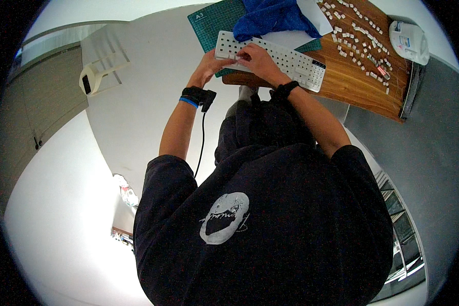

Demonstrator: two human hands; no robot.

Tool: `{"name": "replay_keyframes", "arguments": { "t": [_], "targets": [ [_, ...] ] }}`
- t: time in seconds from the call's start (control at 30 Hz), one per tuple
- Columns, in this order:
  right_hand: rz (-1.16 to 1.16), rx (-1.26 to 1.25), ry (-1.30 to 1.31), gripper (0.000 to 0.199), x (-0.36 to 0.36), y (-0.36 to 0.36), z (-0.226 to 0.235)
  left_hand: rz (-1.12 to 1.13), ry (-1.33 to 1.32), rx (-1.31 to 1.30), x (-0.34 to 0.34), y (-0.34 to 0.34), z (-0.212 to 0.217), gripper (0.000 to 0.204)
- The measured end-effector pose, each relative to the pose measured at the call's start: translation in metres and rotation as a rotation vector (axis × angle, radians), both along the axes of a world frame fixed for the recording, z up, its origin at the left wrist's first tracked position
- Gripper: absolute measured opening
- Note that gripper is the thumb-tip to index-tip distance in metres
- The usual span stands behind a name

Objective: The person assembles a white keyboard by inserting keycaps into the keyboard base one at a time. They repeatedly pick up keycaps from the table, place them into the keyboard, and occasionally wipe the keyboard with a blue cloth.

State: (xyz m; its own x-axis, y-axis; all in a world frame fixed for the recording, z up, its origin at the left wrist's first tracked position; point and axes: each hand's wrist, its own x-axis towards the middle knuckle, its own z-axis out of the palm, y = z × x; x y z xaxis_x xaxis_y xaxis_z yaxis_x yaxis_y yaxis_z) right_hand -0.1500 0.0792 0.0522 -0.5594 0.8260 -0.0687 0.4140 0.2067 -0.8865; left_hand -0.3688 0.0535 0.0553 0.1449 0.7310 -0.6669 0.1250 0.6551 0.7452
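Firstly, one keyboard (291,60), white, lying across mat (206,29) and surface (353,84). Left hand (209,67): at the keyboard's left end, thumb along its near edge. Right hand (260,62): fingers bent over the keyboard's left part. Whether either grips anything: cannot tell. Keycaps (362,30): loose, right of keyboard. Cloth (278,19): blue, at keyboard's far edge.

White keyboard (293,62) dotted black; green gridded mat (209,25); blue cloth (278,20); brown wood-grained table (359,94); white keycaps (360,30)
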Motion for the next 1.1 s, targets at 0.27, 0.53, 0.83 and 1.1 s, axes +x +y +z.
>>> {"name": "replay_keyframes", "arguments": {
  "t": [0.27, 0.53, 0.83, 1.1],
  "targets": [
    [-0.013, -0.034, 0.011, 0.023, 0.001, 0.003, 0.008, 0.02, -0.03, 0.03, -0.002, -0.004, -0.014, 0.057],
    [0.096, -0.017, -0.107, 0.026, 0.004, 0.004, 0.013, 0.003, -0.004, 0.003, 0.0, -0.002, -0.008, 0.057],
    [0.062, -0.01, -0.056, 0.023, 0.006, 0.006, -0.001, 0.013, -0.009, 0.016, -0.001, 0.0, -0.008, 0.055],
    [0.03, 0.042, -0.051, 0.027, 0.003, 0.005, 0.003, 0.007, -0.048, 0.028, -0.005, 0.0, -0.017, 0.056]
  ]
}}
